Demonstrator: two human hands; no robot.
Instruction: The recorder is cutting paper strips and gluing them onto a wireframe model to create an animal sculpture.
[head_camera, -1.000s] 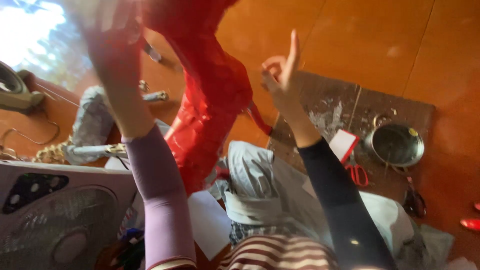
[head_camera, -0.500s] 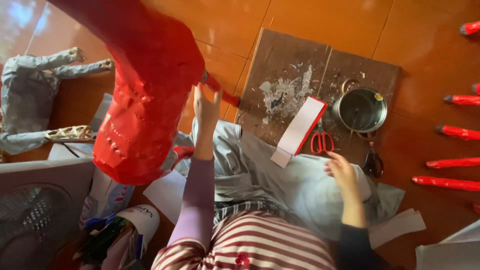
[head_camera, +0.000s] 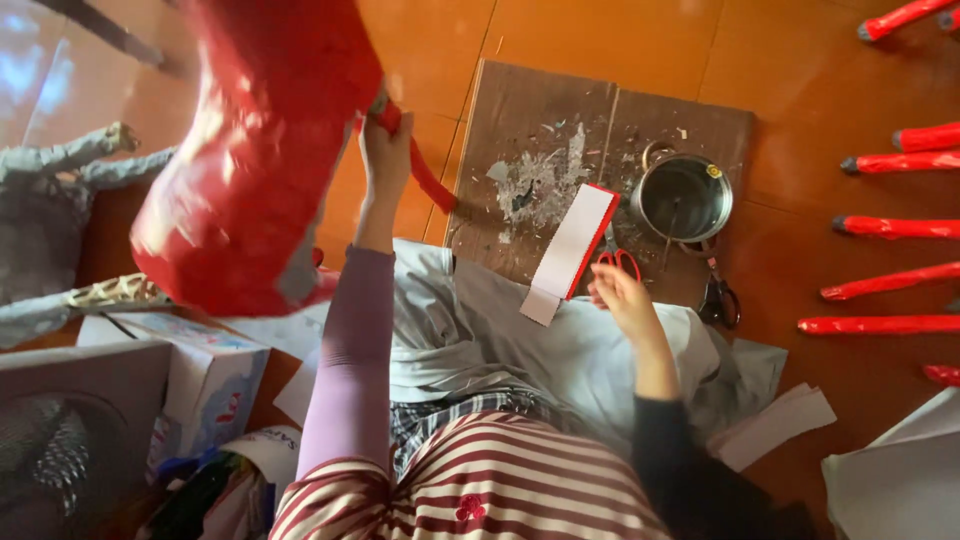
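Note:
My left hand (head_camera: 385, 150) is raised and grips the edge of a big red paper-covered form (head_camera: 255, 150), holding it up over the orange floor; a red strip (head_camera: 425, 175) trails from it. My right hand (head_camera: 625, 300) hovers low with fingers apart, holding nothing, just below red-handled scissors (head_camera: 618, 262) and beside a red-and-white stack of paper (head_camera: 570, 250). A grey cloth (head_camera: 520, 345) lies over my lap.
A cardboard sheet (head_camera: 560, 130) with glue smears carries a metal pot (head_camera: 685, 197). Several red-wrapped sticks (head_camera: 890, 225) lie at the right. Grey papier-mâché pieces (head_camera: 50, 210), a box (head_camera: 195, 375) and a fan (head_camera: 60, 440) sit at the left. White paper (head_camera: 890, 480) lies at lower right.
The view swung over the floor. The red form moved from overhead down to my left. My right hand came down from raised to the scissors.

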